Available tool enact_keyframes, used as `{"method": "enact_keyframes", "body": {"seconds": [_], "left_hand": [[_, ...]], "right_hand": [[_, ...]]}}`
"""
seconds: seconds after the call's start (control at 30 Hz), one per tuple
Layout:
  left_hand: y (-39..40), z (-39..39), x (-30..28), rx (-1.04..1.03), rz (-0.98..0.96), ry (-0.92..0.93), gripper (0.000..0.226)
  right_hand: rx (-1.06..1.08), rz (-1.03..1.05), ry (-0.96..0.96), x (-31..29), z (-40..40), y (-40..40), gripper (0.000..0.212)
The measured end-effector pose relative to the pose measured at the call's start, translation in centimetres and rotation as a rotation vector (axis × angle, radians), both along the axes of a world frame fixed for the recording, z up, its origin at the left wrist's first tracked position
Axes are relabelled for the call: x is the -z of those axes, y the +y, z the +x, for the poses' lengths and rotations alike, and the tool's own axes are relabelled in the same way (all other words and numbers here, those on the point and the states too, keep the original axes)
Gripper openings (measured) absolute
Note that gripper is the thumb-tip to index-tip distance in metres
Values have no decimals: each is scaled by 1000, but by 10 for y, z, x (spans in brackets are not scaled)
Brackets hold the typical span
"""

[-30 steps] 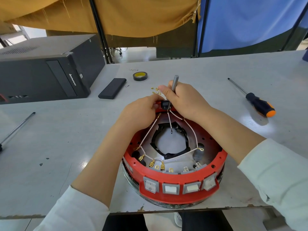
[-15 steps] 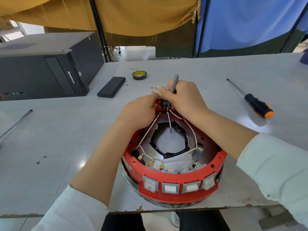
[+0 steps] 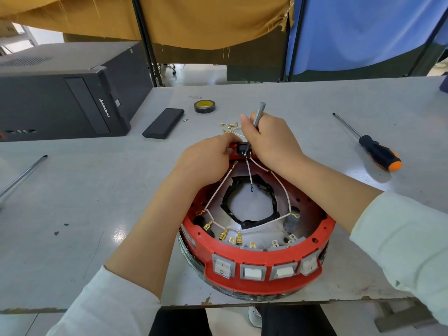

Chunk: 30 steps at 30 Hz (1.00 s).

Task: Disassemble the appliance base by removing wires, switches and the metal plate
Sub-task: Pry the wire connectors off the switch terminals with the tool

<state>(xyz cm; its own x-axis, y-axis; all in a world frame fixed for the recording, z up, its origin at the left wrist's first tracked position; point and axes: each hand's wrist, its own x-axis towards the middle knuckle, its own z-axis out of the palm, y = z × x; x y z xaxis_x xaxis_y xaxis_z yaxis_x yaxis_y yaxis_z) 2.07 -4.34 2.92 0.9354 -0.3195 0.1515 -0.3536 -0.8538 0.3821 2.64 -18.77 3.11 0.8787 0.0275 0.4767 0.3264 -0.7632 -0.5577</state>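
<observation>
A round red appliance base sits at the table's front edge, with several white rocker switches along its near rim. White wires with brass terminals run across its metal plate to a small black part on the far rim. My left hand grips the far rim beside that part. My right hand holds a thin grey metal tool, its tip down at the black part. Loose wires with brass terminals lie just beyond the base.
A black-and-orange screwdriver lies to the right. A roll of tape and a flat black case lie behind the base. A black computer tower stands at the left. A metal rod lies at the left edge.
Both hands stay at the black part on the far rim; the right hand with the tool has tilted slightly. The view has shifted a little.
</observation>
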Motion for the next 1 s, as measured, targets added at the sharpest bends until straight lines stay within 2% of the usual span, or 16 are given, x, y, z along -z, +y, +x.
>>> {"method": "enact_keyframes", "body": {"seconds": [0.33,0.6,1.0], "left_hand": [[0,1,0,10,-4,15,39],[-1,1,0,3,-6,9,37],[-1,1,0,8,12,4,39]], "right_hand": [[-33,-97,-44,1,-4,-1,42],[-25,-5,-76,2,-2,-2,45],[-123,-90,64,-1,2,-9,44]]}}
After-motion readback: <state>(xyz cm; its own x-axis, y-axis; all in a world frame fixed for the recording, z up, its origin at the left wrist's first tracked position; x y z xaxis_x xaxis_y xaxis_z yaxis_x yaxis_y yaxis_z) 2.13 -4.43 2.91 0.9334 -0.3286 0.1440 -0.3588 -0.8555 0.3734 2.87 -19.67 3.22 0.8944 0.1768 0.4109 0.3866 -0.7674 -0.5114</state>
